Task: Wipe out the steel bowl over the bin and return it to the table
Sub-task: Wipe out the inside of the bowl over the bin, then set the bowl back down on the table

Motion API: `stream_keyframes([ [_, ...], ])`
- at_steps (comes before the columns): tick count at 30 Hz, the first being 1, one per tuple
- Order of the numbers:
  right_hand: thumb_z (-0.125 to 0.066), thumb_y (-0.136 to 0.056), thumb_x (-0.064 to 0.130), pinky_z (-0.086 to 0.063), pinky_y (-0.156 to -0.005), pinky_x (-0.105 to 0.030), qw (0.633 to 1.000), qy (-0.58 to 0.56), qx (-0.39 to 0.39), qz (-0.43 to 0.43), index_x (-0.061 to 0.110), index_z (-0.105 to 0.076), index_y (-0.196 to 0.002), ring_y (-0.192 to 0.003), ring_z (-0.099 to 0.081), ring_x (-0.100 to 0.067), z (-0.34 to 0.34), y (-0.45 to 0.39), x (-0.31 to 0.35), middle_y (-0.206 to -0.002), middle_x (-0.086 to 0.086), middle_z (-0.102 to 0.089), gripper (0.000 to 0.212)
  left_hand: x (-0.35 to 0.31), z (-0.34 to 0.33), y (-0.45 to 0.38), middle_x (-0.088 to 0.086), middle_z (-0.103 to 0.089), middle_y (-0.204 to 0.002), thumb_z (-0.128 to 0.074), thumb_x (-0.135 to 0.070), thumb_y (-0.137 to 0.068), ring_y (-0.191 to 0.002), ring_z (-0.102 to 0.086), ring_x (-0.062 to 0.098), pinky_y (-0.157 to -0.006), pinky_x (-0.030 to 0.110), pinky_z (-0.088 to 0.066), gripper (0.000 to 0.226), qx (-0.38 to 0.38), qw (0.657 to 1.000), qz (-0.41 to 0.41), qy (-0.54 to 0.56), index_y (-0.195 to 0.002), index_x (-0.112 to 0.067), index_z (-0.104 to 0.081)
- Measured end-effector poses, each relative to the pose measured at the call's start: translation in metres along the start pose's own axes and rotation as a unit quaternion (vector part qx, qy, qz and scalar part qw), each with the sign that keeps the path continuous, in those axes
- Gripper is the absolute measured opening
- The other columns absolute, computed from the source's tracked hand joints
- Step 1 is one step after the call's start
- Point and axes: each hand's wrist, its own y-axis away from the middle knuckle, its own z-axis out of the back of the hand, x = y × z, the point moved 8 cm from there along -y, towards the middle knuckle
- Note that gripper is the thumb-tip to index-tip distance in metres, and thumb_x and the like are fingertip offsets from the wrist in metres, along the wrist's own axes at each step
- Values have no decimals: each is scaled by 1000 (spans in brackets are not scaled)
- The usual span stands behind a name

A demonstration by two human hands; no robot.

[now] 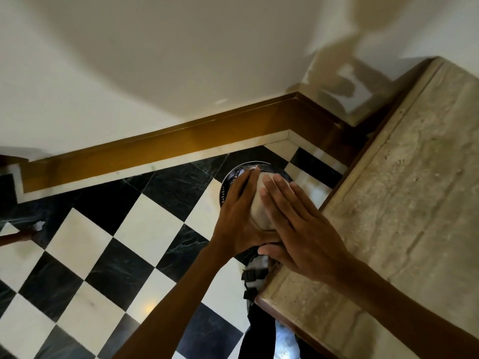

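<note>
Over the bin, in the far corner of the room beside the table, both hands meet around the bowl. Only a pale, blurred patch of the bowl shows between them, held above the floor and over the near part of the bin's round rim. The left hand cups the bowl from the left, its fingers stretched along the side toward the far rim, so it is gripping the bowl. The right hand lies against the bowl from the right with fingers straight and spread, palm pressed flat to it; whether it holds a cloth or anything else under the palm cannot be told. The bin stands on the black-and-white chequered floor, close to the brown skirting that runs along the white wall, and dark contents show inside its rim at the far left. The table's stone top fills the right side, its left edge just beside the hands, and the right forearm crosses its near corner. A strapped grey object sits low, under the hands, against the table's edge; what it is cannot be told.
</note>
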Motion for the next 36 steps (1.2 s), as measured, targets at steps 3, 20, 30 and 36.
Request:
stream_keyframes([
  [3, -28, -92, 72, -26, -120, -53, 999, 12, 32, 28, 5, -14, -154, -152, -10, -33, -11, 4, 4, -163, -18, -15, 93, 3, -2, 3, 13, -35, -160, -76, -75, -61, -149, -28, 22, -117, 47, -40, 125, 7, 1000, 0, -24, -153, -2, -32],
  [20, -48, -98, 40, -46, -90, -11, 826, -472, -156, -265, 30, -31, -149, -131, -46, -3, 31, 65, -62, -151, 2, -41, 54, -37, -20, 16, 29, -56, -140, -80, -58, -66, -121, -61, 44, -98, 63, -50, 89, 84, 679, 373, 627, -140, -15, -56],
  [30, -64, -92, 13, -60, -64, -25, 622, -616, -245, -417, 18, -56, -136, -102, -70, -18, 33, 198, -164, -115, -7, -71, 44, -153, -98, -12, 14, -66, -128, -57, -66, -77, -106, -70, 33, -70, 49, -65, 71, 159, 762, 420, 466, -132, -21, -57],
  [36, -67, -89, 8, -59, -62, -23, 625, -555, -268, -479, 12, -57, -130, -89, -69, -18, 29, 264, -248, -108, -12, -69, 42, -231, -161, -55, 6, -59, -134, -54, -48, -99, -116, -62, 24, -83, 47, -64, 47, 150, 873, 306, 350, -140, -25, -53],
])
